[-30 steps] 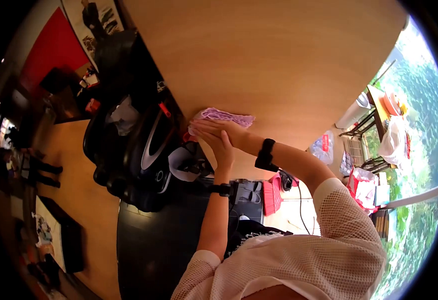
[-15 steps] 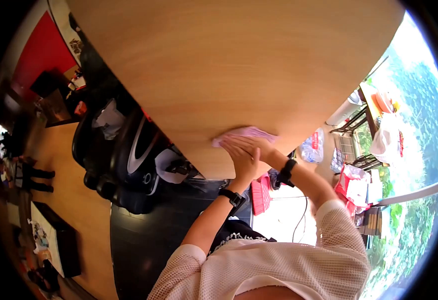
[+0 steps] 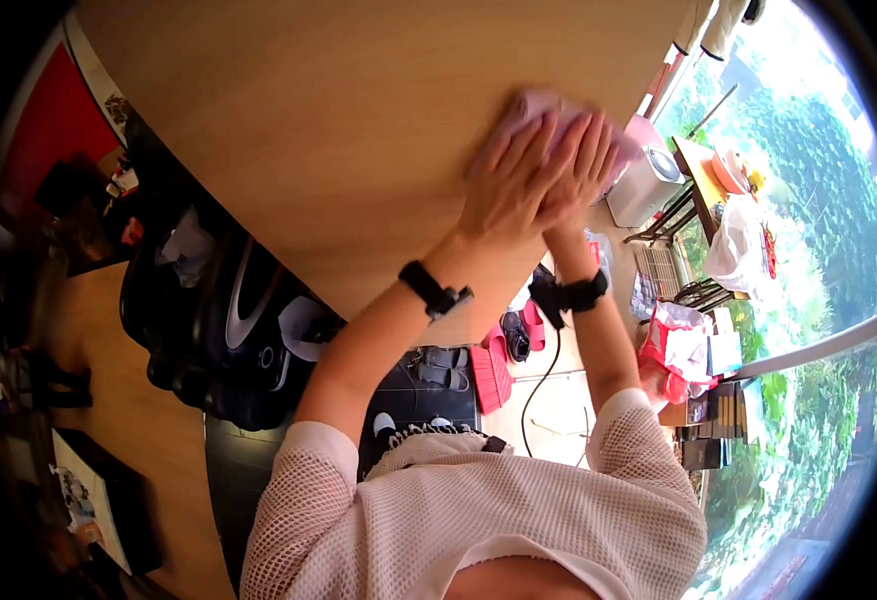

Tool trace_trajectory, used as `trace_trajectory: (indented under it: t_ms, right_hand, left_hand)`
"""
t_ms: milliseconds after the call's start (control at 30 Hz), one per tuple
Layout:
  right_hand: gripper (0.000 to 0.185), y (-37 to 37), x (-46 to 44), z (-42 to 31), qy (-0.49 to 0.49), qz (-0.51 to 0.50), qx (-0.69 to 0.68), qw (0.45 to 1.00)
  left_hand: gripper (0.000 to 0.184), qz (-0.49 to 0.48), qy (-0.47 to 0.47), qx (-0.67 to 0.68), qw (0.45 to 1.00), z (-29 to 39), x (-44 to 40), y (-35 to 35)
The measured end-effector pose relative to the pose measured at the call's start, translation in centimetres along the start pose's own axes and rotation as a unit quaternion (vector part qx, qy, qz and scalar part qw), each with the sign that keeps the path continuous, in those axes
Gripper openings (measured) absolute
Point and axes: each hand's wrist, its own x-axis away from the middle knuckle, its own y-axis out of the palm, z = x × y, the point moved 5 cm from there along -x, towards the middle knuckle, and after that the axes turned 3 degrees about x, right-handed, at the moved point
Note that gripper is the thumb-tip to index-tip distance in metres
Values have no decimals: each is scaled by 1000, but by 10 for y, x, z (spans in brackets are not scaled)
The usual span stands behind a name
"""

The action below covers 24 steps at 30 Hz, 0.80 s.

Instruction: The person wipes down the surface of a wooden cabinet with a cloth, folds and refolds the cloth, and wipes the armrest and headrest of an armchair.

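A pink cloth [image 3: 532, 106] lies against the wooden panel [image 3: 348, 130], close to the panel's right edge. My left hand [image 3: 508, 190] presses on the cloth with its fingers stretched out. Partly beneath it and to the right, my right hand [image 3: 583, 170] also lies on the cloth, its fingers extended toward the top. The two hands overlap, and the cloth shows above and to the right of the fingertips. Each wrist wears a black band.
A black massage chair [image 3: 228, 320] stands left of the panel. Below the panel are a red broom [image 3: 491, 378], shoes [image 3: 515, 335] and a dark cable [image 3: 526, 410]. At the right are a white bin [image 3: 645, 186], a table [image 3: 695, 170], bags [image 3: 676, 342] and a window.
Both hands and the cloth have moved up and to the right across the panel, from its lower left edge to near its right edge. The view has shifted too.
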Motion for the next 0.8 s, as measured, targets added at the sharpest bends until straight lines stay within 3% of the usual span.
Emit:
trace_trajectory:
  t_ms: [33, 133, 167, 267, 300, 333, 500, 600, 700, 767, 800]
  right_hand:
    - [54, -8, -43, -3, -27, 23, -29, 999]
    - [61, -26, -131, -12, -111, 35, -75, 990]
    - [49, -36, -155, -22, -94, 93, -134, 982]
    - [50, -31, -161, -18, -91, 125, -161, 975]
    - [61, -27, -153, -16, -139, 108, -78, 981]
    - [56, -24, -145, -16, -123, 116, -94, 981]
    - [53, -16, -86, -36, -139, -36, -43, 989]
    - [53, -21, -124, -38, -148, -6, -65, 987]
    - [54, -30, -203, -38, -200, 99, -44, 974]
    - [52, -26, -246, -24, -239, 137, 15, 961]
    - [50, -57, -267, -45, -200, 70, 7, 977]
  left_hand:
    - [69, 37, 12, 21, 999, -6, -38, -17]
    - [61, 30, 41, -1, 999, -18, -104, -58]
    - [60, 17, 53, -16, 998, -19, -111, -63]
    - [57, -17, 89, -74, 993, -29, -128, -79]
    - [56, -28, 98, -96, 990, -34, -130, -84]
    - [55, -38, 105, -118, 987, -39, -131, -89]
    - [64, -169, 63, -237, 955, -52, -65, -100]
    - [70, -157, 67, -256, 951, -61, -87, -112]
    - [69, -87, 93, -304, 944, -68, -151, -128]
    - [68, 18, 169, -348, 922, -76, -200, -128]
    - [69, 77, 212, -370, 901, -78, -216, -133]
